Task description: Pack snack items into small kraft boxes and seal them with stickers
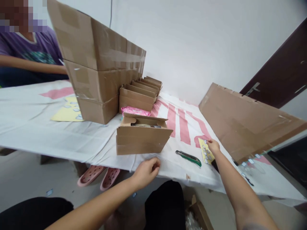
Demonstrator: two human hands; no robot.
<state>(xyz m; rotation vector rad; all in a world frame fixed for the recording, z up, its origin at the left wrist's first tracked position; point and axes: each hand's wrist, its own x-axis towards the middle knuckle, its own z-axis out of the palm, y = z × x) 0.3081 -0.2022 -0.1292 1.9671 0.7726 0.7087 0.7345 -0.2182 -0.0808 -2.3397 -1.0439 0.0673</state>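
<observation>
My right hand (213,147) reaches to the table's right side, its fingertips pinched at the top edge of a yellow label sheet (204,152) with several small pale labels. Whether they grip the sheet or just one label is too small to tell. My left hand (146,172) is curled closed at the table's front edge, with nothing visible in it. Just beyond it stands a small cardboard box (143,140) with its top open; its contents are mostly hidden. Between the hands lies a green box cutter (189,158). Behind the box is a pink packet (135,111).
Tall stacked cartons (83,76) stand on the left, with a row of open small boxes (137,98) beside them. A large cardboard panel (244,121) leans on the right. Another person (31,60) sits behind the cartons, near a second yellow sheet (66,111).
</observation>
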